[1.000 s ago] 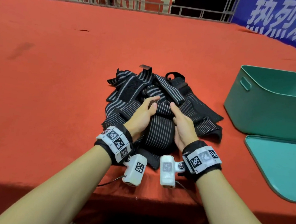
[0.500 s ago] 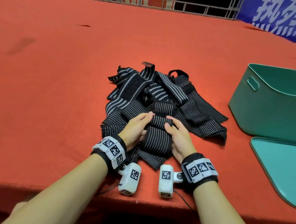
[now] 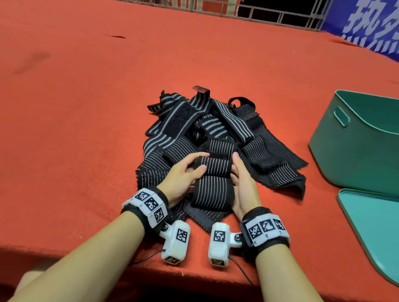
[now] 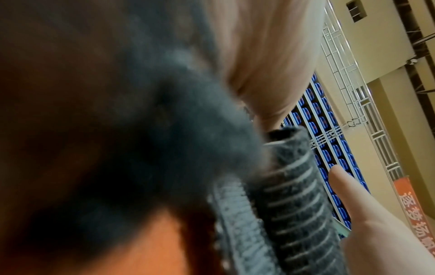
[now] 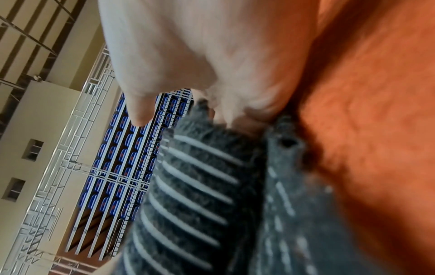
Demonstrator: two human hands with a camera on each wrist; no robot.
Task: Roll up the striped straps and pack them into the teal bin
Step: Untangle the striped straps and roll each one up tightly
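A heap of black straps with pale stripes point(image 3: 210, 127) lies on the red cloth in the middle of the head view. At its near edge, one strap is partly rolled point(image 3: 212, 168) and its flat tail point(image 3: 213, 196) runs toward me. My left hand point(image 3: 186, 171) grips the roll's left end, thumb on top. My right hand point(image 3: 241, 179) holds the right end with its fingers curled round it. The left wrist view shows the striped roll point(image 4: 294, 195) end on. In the right wrist view the roll point(image 5: 195, 186) sits under my palm. The teal bin point(image 3: 371, 144) stands to the right.
A teal lid point(image 3: 381, 234) lies flat in front of the bin at the right edge. The table's front edge runs just under my wrists. Red cloth point(image 3: 77, 88) stretches to the left and behind the heap. A railing and banners stand at the far end.
Both hands have come back toward me from the heap's middle, turning the strap over on itself. The roll has formed and now sits nearer the front edge.
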